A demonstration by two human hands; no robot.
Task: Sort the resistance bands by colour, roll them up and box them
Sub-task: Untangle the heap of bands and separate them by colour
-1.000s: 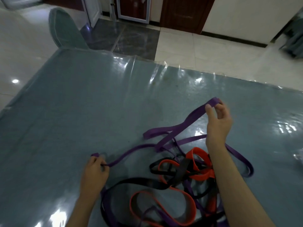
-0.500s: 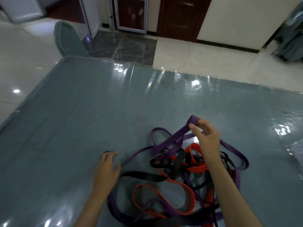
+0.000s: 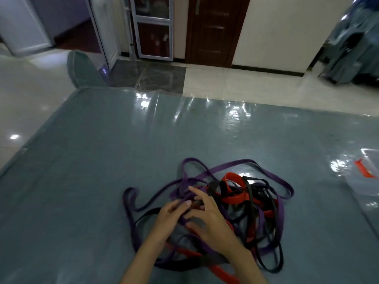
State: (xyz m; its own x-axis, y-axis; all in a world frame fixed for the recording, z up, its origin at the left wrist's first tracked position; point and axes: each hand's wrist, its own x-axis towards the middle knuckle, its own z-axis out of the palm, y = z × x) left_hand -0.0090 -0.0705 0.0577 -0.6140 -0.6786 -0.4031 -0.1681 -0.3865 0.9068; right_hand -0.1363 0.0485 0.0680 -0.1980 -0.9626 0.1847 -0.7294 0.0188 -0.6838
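A tangle of resistance bands lies on the near middle of the table. Purple bands loop round its outside, red bands sit in the centre, and thin black bands cross over them. Both my hands are on the left part of the pile, close together. My left hand reaches in with fairly straight fingers that touch the bands. My right hand lies on the pile with its fingers spread. Neither hand plainly grips a band. The bands under my hands are hidden.
A clear plastic container with something red in it lies at the table's right edge. The table has a grey-blue cover under shiny plastic film. A chair back stands beyond the far left corner, with tiled floor and doors behind.
My right hand let go of the raised purple band, which dropped onto the pile. Both hands moved inward and now meet on the tangle. The camera tilted up.
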